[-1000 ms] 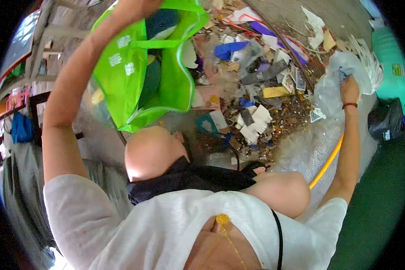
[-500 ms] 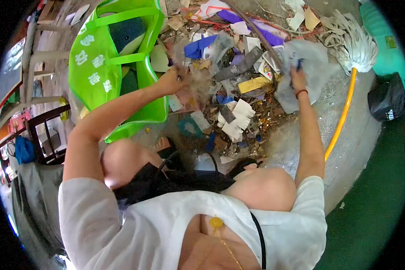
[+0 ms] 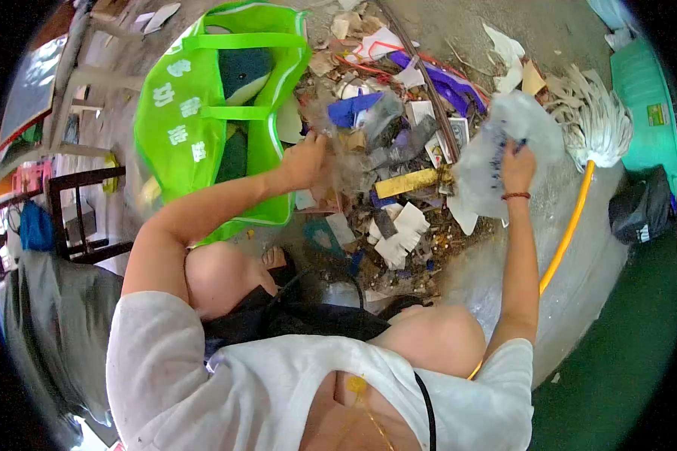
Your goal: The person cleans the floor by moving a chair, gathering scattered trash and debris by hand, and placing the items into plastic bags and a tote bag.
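My left hand (image 3: 307, 159) is closed beside the green tote bag (image 3: 174, 143), its fingers curled at the edge of some crumpled clear plastic (image 3: 347, 174). Over at the right, my right hand (image 3: 517, 171) pinches a translucent plastic bag (image 3: 478, 169) with dark blue marks on it. Between both hands spreads a heap of litter, with a yellow strip (image 3: 406, 183), a torn white piece (image 3: 408, 233) and a blue piece (image 3: 353, 110). Inside the tote, a dark blue-green plush toy (image 3: 244, 75) shows.
A string mop (image 3: 594, 124) with a yellow handle (image 3: 568, 225) lies right of the plastic bag. Beyond it are a teal bin (image 3: 643, 113) and a black bag (image 3: 639, 210). A thin brown stick (image 3: 429, 79) crosses the heap. Wooden furniture (image 3: 83, 218) stands at the left.
The whole view has shifted, so the tote and heap sit farther right and lower. My right hand has its fingers closer together on the plastic bag. My left hand stays near the tote.
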A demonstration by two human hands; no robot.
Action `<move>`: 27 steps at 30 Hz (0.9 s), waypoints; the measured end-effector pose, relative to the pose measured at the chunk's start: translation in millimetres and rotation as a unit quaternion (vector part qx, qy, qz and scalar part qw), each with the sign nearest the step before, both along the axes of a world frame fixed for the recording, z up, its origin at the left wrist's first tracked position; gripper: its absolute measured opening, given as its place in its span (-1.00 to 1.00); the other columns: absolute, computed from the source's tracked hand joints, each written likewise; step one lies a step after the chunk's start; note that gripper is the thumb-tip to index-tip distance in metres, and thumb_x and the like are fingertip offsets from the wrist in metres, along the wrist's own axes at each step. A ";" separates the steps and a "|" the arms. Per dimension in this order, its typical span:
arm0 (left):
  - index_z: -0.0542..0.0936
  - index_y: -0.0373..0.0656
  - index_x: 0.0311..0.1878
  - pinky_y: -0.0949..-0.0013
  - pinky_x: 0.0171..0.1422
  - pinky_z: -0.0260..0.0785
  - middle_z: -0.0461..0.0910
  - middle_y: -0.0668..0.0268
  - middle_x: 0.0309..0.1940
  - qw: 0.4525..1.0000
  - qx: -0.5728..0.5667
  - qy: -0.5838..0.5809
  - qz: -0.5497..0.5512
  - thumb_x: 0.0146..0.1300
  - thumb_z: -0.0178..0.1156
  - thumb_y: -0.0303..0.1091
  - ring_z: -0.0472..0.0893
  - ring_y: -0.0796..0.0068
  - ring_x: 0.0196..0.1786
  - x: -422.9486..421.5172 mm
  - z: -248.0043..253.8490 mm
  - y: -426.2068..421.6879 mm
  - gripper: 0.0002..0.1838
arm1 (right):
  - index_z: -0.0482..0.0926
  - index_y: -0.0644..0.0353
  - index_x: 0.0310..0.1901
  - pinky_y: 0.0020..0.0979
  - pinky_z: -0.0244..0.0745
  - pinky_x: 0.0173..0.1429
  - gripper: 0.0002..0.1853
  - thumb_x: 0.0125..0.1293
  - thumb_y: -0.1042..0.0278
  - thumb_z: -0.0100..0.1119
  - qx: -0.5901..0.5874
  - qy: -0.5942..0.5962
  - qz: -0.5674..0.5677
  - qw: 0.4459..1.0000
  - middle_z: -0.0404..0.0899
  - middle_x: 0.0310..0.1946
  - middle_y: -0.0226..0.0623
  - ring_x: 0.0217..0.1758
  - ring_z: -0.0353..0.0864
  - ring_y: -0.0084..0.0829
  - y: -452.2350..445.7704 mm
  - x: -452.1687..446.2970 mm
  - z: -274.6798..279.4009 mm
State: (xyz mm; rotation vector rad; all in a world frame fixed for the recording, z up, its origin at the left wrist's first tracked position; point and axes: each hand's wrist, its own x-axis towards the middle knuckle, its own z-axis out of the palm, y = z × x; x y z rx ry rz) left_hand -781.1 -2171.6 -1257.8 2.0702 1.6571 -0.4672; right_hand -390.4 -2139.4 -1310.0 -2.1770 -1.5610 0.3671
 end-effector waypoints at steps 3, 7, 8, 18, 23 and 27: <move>0.20 -0.30 0.03 0.10 -0.06 0.27 0.22 -0.03 -0.01 0.986 0.102 0.038 -0.127 -0.10 0.13 -0.37 0.35 0.04 -0.03 -13.0 3.3 -22.9 -0.43 | 0.45 0.41 -0.34 -0.15 0.33 -0.18 -0.56 0.07 0.06 -0.01 -0.051 -0.033 0.168 0.984 0.47 -0.38 0.10 -0.29 0.44 0.04 15.1 -64.9 -0.7; 0.20 -0.27 0.07 0.12 0.00 0.25 0.22 0.02 0.02 0.970 0.141 -0.001 -0.198 -0.15 0.08 -0.51 0.32 0.05 0.02 -40.1 14.4 -39.1 -0.40 | 0.41 0.43 -0.35 -0.17 0.35 -0.16 -0.54 0.00 0.07 0.06 -0.016 -0.168 0.235 0.957 0.47 -0.42 0.12 -0.31 0.44 0.05 12.8 -110.9 -50.1; 0.24 -0.24 0.04 0.14 0.01 0.26 0.22 0.05 0.01 0.973 0.138 -0.018 -0.186 -0.15 0.09 -0.52 0.33 0.03 -0.01 -43.1 24.3 -40.2 -0.44 | 0.41 0.43 -0.35 -0.17 0.35 -0.16 -0.54 0.00 0.07 0.06 -0.008 -0.166 0.241 0.956 0.47 -0.42 0.12 -0.31 0.44 0.05 12.2 -111.5 -41.7; 0.46 -0.31 -0.32 0.23 -0.19 0.34 0.50 0.07 -0.40 0.925 -0.070 -0.357 0.113 0.16 0.01 -0.12 0.51 0.26 -0.25 -0.9 92.6 -12.6 -0.64 | 0.37 0.45 -0.37 -0.13 0.23 -0.21 -0.72 -0.06 0.36 0.00 0.029 0.146 0.297 0.943 0.41 -0.44 0.14 -0.32 0.35 0.06 -71.5 -70.7 48.5; 0.48 -0.31 -0.36 0.38 -0.24 0.33 0.51 0.21 -0.42 0.708 0.054 -0.675 0.202 0.12 0.05 0.01 0.49 0.43 -0.30 68.8 107.8 21.6 -0.54 | 0.39 0.34 -0.21 -0.08 0.16 -0.05 -0.66 -0.07 0.38 0.03 0.113 0.150 0.443 0.877 0.38 -0.23 0.03 -0.16 0.31 0.04 -95.2 -120.5 99.0; 0.41 -0.27 -0.57 0.44 -0.50 0.30 0.42 0.34 -0.67 0.545 0.090 -0.780 0.293 0.16 0.03 -0.09 0.38 0.57 -0.63 66.0 157.3 17.4 -0.60 | 0.37 0.29 -0.10 -0.13 0.16 0.05 -0.57 -0.01 0.28 0.14 0.130 0.026 0.464 0.876 0.37 -0.09 -0.06 -0.03 0.32 -0.10 -72.0 -102.2 46.3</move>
